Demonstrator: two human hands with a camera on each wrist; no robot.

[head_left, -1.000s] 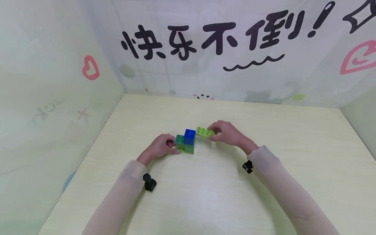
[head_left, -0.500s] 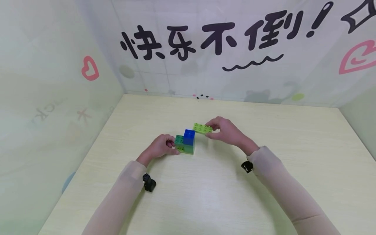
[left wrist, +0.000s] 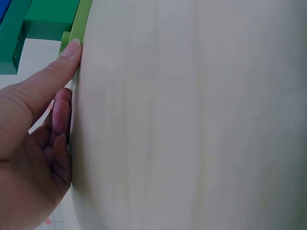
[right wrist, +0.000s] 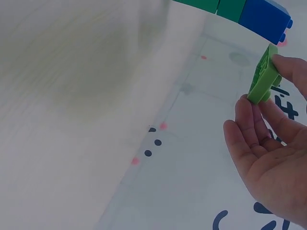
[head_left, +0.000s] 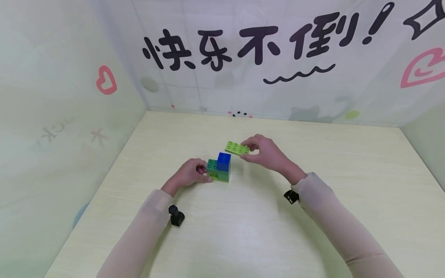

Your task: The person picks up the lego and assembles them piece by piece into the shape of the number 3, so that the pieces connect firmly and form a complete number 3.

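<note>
A small stack of toy building bricks stands on the table, with a blue brick on top beside a dark green brick. At the bottom of the stack a light green brick shows in the left wrist view. My left hand holds the stack's left end, thumb on the bottom brick's near edge and fingers curled behind. My right hand pinches one end of a lime green eight-stud brick between thumb and fingers, raised behind and above the blue brick. Its hollow underside shows in the right wrist view.
The pale wooden table runs back to a white printed wall with large black characters. Another wall borders the left. A black wrist device hangs under the left sleeve, another black device under the right.
The right hand has lifted the lime green brick up and to the left, from beside the blue brick to above and behind it. The left hand and stack stay in place.
</note>
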